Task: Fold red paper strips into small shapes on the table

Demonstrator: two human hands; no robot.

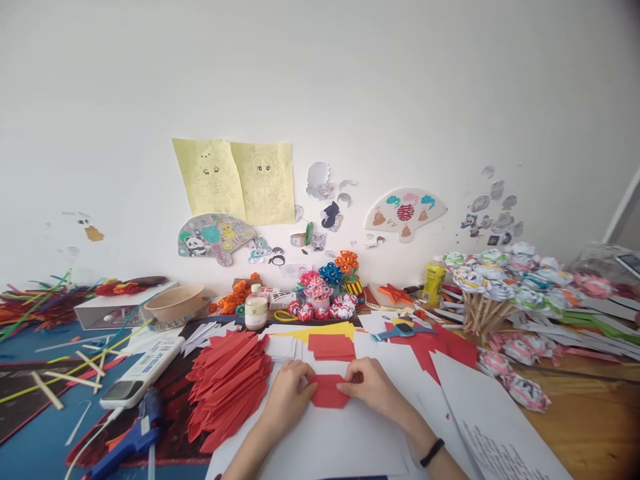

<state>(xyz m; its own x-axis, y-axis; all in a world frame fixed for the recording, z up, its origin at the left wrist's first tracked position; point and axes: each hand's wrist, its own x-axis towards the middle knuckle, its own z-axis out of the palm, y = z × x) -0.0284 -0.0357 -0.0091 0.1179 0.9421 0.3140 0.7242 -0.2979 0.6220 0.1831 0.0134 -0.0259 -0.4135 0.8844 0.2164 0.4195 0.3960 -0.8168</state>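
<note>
A small red paper piece (329, 393), partly folded, lies on white sheets (340, 443) in front of me. My left hand (289, 393) pinches its left edge and my right hand (373, 385) presses its upper right corner. A black band sits on my right wrist. To the left lies a pile of folded red paper strips (227, 383). A small stack of flat red squares (331, 347) rests just beyond the hands.
A blue glue gun (135, 433) and a white device (143, 370) lie at the left. Bowl (174, 303), small bottle (255, 308), paper flowers (325, 293), yellow glue bottle (433, 281) and flower sticks (493, 287) line the back. Printed sheet (500, 433) at right.
</note>
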